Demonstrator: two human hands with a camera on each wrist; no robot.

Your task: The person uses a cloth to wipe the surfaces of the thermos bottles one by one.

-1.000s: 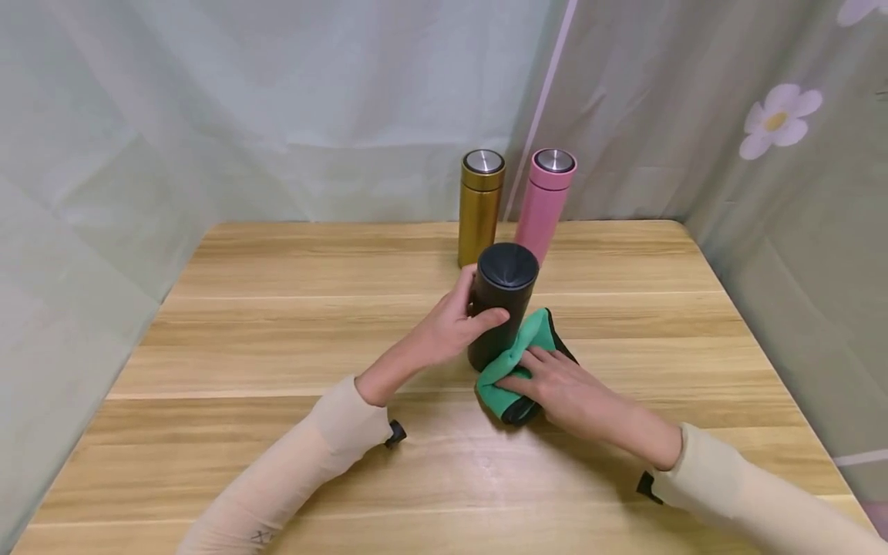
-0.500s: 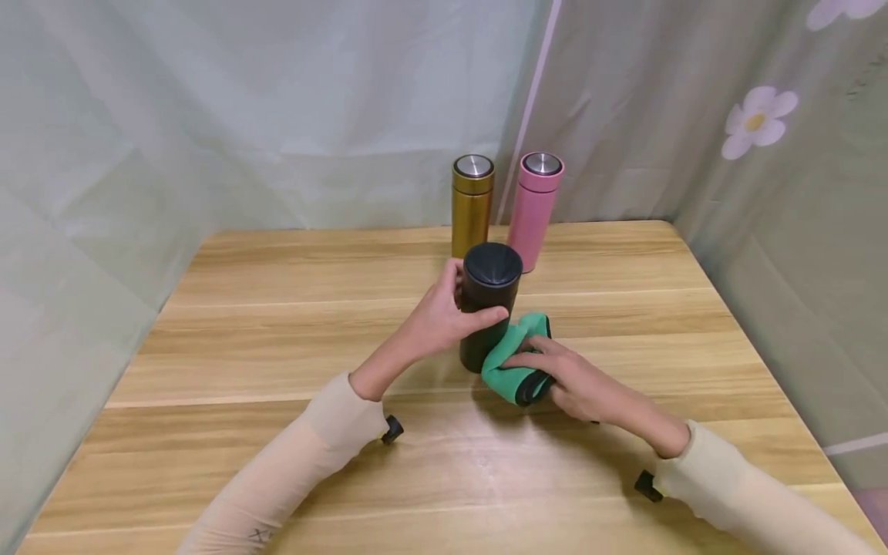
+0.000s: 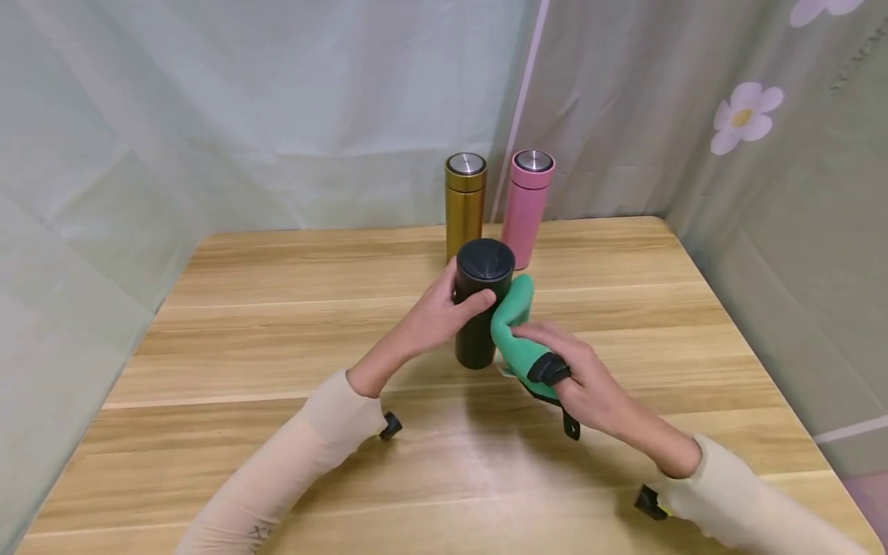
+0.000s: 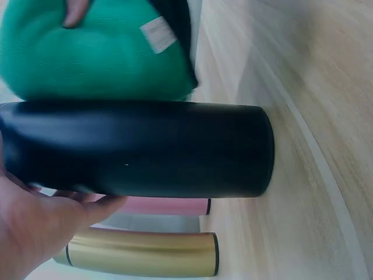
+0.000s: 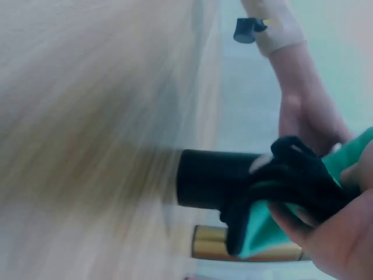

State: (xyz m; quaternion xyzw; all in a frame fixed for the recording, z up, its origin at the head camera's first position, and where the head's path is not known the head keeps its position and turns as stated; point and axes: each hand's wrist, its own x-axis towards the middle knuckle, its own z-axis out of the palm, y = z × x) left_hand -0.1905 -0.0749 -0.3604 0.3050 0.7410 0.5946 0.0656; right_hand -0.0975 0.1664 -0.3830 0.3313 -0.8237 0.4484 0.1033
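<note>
A black vacuum flask (image 3: 477,339) stands upright near the middle of the table. My left hand (image 3: 425,320) grips its upper half, thumb across the front and fingers round the far side. Folded in my right hand (image 3: 588,381) is a green cloth (image 3: 520,351) with black edging, pressed along the flask's right side. In the left wrist view the cloth (image 4: 99,58), with a white tag, lies against the flask's wall (image 4: 151,151). The right wrist view shows the right fingers (image 5: 344,227) curled into the cloth, which covers part of the flask.
Behind the black flask stand a gold flask (image 3: 465,208) and a pink flask (image 3: 526,216), both with silver-topped lids. The wooden table (image 3: 243,347) reaches back to a pale curtain (image 3: 312,116). A strap loop (image 3: 571,425) hangs from the cloth.
My right hand has slid the cloth from low on the black flask up along its right side, and the cloth is bunched differently. The left hand keeps its grip on the flask.
</note>
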